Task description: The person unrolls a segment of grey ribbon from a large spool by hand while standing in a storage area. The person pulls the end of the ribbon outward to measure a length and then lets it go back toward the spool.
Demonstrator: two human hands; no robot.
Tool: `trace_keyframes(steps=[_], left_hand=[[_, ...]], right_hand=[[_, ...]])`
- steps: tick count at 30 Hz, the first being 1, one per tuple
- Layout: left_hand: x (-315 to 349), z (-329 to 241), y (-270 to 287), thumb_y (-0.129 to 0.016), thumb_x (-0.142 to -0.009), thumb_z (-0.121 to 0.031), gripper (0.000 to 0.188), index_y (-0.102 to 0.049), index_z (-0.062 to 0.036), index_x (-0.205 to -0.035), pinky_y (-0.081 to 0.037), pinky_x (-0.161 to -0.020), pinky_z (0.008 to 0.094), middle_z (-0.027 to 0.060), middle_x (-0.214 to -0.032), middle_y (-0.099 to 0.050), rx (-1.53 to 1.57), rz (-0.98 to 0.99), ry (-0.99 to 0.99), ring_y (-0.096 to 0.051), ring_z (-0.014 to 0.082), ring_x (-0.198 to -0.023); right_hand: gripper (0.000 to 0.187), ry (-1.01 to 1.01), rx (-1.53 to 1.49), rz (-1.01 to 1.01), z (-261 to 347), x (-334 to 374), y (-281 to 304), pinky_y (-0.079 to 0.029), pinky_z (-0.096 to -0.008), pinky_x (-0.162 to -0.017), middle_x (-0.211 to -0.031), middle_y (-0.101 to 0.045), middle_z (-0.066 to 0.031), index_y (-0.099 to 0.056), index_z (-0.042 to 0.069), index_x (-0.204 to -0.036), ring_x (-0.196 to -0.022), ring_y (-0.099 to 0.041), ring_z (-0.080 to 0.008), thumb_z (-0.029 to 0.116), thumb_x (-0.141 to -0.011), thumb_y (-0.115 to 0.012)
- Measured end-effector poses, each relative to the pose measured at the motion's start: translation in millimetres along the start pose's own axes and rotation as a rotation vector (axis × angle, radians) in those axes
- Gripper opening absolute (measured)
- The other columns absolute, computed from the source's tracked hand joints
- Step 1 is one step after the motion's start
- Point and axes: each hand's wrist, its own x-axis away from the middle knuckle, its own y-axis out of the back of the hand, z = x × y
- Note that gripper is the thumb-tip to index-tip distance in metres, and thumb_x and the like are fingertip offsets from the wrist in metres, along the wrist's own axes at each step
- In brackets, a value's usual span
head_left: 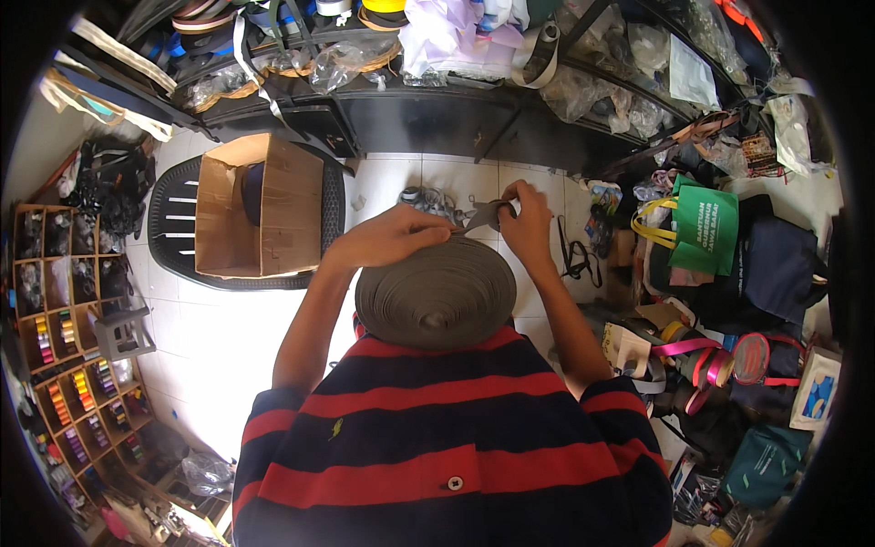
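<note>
A large roll of grey-brown fabric strap [436, 296] rests upright against my striped shirt, its wound layers facing up at me. My left hand [396, 239] lies over the roll's far left edge, thumb on top and fingers bent around the rim. From that far edge a short loose end of the strap [481, 217] sticks out, folded or twisted. My right hand [529, 223] pinches this end between thumb and fingers, just beyond the roll on the right. The fingertips of my left hand are partly hidden.
At left a cardboard box [228, 214] sits on a black plastic chair [173, 223]. Thread shelves [87, 387] line the left wall. Black cabinets [419, 128] stand ahead. A green bag [704, 230] and piled goods lie at right; a black strap [576, 260] lies on the tiled floor.
</note>
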Motion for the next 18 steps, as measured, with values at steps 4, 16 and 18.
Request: trace_keyframes(steps=[4,16,18], left_hand=[[7,-5,-3,-0.052,-0.097,-0.028,0.038,-0.065,0.0036,-0.113,-0.048,-0.079,0.0318,0.0175,-0.095,-0.07,-0.032,-0.029,-0.002,-0.065,0.022,-0.085],[9,-2,-19,-0.055,-0.097,-0.028,0.036,-0.066,0.0006,-0.116,-0.046,-0.076,0.0275,0.0121,-0.09,-0.071,0.054,-0.119,0.045,-0.061,0.0132,-0.082],[4,-4,-22,-0.055,-0.097,-0.028,0.036,-0.066,0.0009,-0.116,-0.046,-0.076,0.0272,0.0115,-0.089,-0.07,0.053,-0.114,0.049,-0.06,0.0127,-0.082]], right_hand=[[0.024,0.054,0.093,0.137,-6,1,-7,-0.042,-0.0477,-0.084,-0.098,-0.058,-0.0046,-0.055,0.01,-0.088,-0.099,-0.055,-0.0303,-0.001,-0.07,-0.066],[0.025,-0.222,0.034,0.158,-75,-33,24,-0.048,-0.0373,-0.081,-0.097,-0.064,-0.0077,-0.062,0.006,-0.095,-0.096,-0.062,-0.0301,-0.006,-0.072,-0.064],[0.026,-0.07,-0.129,0.169,-90,-38,27,-0.047,-0.0339,-0.082,-0.095,-0.066,-0.0095,-0.064,0.004,-0.095,-0.091,-0.063,-0.0289,-0.01,-0.074,-0.059]])
